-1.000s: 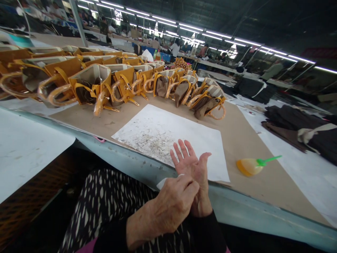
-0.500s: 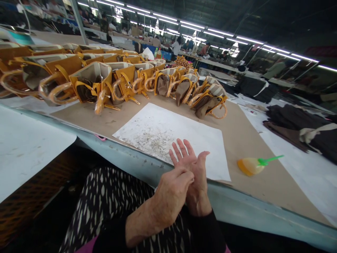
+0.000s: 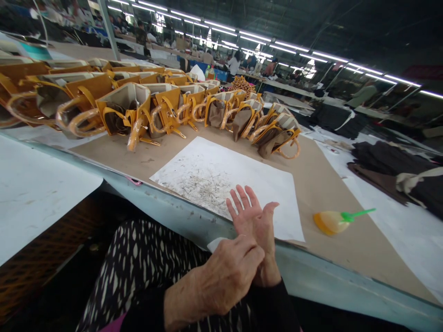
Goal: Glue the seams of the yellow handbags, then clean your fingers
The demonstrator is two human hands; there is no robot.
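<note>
My left hand is closed, its back towards me and its fingertips bunched against the lower palm of my right hand. What its fingers hold, if anything, is hidden. A small white piece shows just behind its knuckles. My right hand is open, palm up, with fingers and thumb spread and nothing on the palm. Both hands are over the table's near edge, beside a white sheet with dark smudges.
Orange-yellow bags with wrapped handles line the back and left of the table. A bottle of amber liquid with a green spout lies at the right. Dark cloth is piled farther right. Several people sit or stand in the background.
My left hand has moved slightly right and down against my right hand, towards the wrist. More of the white piece behind it shows. The view has shifted a little.
</note>
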